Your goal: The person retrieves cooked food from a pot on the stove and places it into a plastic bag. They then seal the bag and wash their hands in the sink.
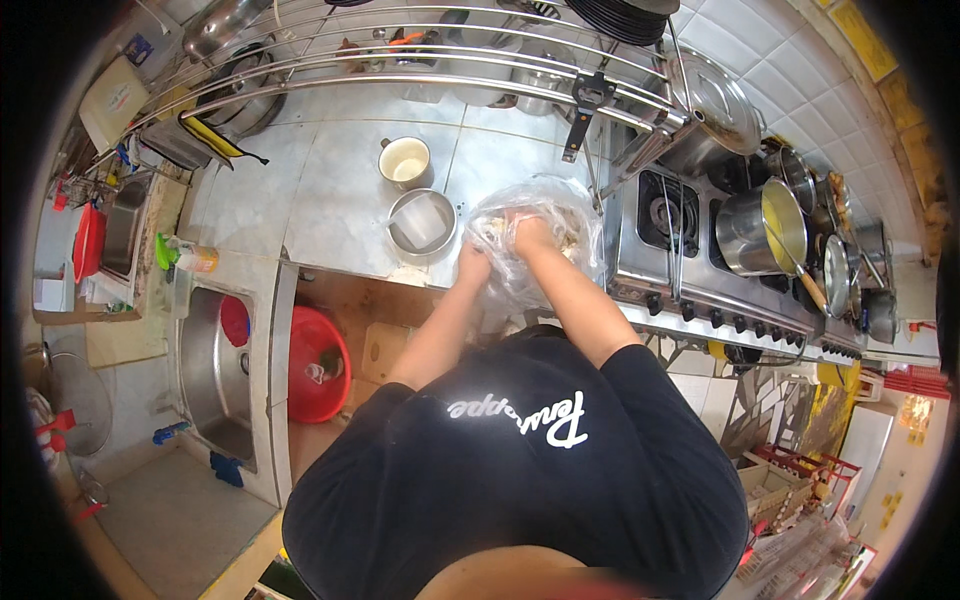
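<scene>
A clear plastic bag (583,222) with pale, lumpy contents stands on the tiled counter (340,160), beside the stove. My left hand (474,266) is closed on the bag's left edge. Through the bag's opening reaches my right hand (532,234), down among the contents; its fingers are partly covered by plastic, so their grip does not show. Left of the bag sits a round metal bowl (397,240) with a translucent white plastic container (419,222) in it. Behind the bowl is a cream mug (405,162) with a dark rim.
A gas stove (640,255) adjoins on the right, bearing a steel pot (740,240) with a ladle-like handle leaning out. A metal rack (400,80) overhangs the counter's back. On the left are a steel sink (215,385) and, below counter level, a red basin (340,375).
</scene>
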Motion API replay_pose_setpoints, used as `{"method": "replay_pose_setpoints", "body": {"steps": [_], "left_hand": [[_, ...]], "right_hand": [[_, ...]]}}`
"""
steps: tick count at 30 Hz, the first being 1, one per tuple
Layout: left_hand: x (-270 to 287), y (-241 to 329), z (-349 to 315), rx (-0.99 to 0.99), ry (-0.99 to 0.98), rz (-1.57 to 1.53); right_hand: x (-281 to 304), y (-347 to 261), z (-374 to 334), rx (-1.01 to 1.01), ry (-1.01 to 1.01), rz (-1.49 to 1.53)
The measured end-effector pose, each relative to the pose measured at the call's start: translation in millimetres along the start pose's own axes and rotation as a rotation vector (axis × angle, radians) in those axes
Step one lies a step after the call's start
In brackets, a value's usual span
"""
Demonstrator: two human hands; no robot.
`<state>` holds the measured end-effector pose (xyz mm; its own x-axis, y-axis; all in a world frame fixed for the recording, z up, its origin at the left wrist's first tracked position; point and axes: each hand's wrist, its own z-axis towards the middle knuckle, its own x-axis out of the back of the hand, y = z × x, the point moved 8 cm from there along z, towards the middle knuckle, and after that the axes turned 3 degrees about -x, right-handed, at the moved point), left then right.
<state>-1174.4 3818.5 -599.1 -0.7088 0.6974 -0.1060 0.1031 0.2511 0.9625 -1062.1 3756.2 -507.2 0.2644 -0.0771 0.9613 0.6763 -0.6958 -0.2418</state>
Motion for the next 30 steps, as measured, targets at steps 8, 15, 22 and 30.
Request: {"method": "replay_pose_setpoints", "body": {"steps": [8, 15, 22, 30], "left_hand": [[-3.1, 7.5, -14.7, 0.047, 0.048, -0.216], [5.1, -2.1, -23.2, -0.011, 0.074, -0.144], [12.1, -15.5, -18.5, 0.029, 0.097, -0.085], [14.0, -11.1, -25.4, 0.063, -0.057, -0.006]], "right_hand": [[25.3, 20.8, -4.5, -0.027, -0.122, 0.195], [20.6, 41.2, -8.5, 0.046, -0.186, 0.324], [-24.1, 93.2, 0.7, -0.27, -0.23, 0.785], [-40.7, 98.0, 0.0, -0.357, -0.22, 1.183]]}}
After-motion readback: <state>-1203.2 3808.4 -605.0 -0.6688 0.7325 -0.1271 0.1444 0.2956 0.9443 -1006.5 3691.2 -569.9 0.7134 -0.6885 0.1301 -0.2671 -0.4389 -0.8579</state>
